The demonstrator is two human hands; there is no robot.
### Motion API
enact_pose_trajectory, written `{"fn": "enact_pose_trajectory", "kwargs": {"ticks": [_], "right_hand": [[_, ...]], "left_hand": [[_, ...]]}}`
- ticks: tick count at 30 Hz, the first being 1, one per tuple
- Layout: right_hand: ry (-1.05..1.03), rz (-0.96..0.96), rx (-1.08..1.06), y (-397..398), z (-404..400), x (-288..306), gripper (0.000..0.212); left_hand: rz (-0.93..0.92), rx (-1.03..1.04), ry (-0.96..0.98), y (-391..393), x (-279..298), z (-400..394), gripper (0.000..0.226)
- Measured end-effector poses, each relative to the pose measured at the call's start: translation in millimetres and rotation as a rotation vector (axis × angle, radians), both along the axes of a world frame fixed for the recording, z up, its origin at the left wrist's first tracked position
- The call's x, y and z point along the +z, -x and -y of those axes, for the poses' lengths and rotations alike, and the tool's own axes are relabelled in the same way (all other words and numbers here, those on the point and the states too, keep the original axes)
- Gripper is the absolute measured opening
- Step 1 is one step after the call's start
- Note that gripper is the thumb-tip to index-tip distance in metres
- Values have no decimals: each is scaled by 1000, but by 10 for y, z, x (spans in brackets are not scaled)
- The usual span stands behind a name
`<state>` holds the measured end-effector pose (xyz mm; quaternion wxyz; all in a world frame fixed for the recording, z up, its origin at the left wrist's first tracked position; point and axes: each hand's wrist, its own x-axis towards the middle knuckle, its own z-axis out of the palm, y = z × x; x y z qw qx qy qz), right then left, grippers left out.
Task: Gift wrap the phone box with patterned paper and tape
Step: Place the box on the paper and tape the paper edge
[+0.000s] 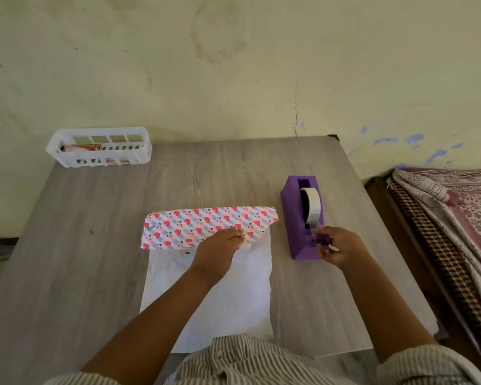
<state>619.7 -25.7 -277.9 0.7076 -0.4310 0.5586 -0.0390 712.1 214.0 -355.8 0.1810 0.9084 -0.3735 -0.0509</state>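
Left hand (222, 243) presses folded paper (206, 227) flat over box, mid-table, fingers straight. Right hand (334, 245) pinches tape end at purple dispenser (297, 220), just right of paper. Risk: fold springs open if pressure eases; one-handed pull may drag dispenser, twist tape.

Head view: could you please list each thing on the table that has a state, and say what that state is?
Wrapping paper: far flap folded over, white underside showing.
Phone box: mostly covered, only an edge showing.
Left hand: pressing the flap down.
Right hand: pinching the tape end.
Tape dispenser: upright, roll loaded.
White basket: upright, holding some items.
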Motion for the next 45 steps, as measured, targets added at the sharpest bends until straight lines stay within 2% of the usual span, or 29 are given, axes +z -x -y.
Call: {"fn": "enact_pose_trajectory", "kwargs": {"ticks": [5,14,22,33,39,45], "right_hand": [[-27,106,-105,7,-74,20,10],[2,273,-276,173,-241,-28,13],[-2,408,-269,285,-160,-252,15],[44,463,-91,422,-3,-477,19],[40,452,1,518,56,-594,3],[277,316,154,529,88,-617,15]], "left_hand": [[83,55,152,115,-55,9,42],[84,97,185,143,-118,20,40],[94,121,227,144,-125,30,38],[68,130,222,136,-125,24,36],[41,145,198,143,-137,25,36],[18,148,196,150,-137,20,36]]}}
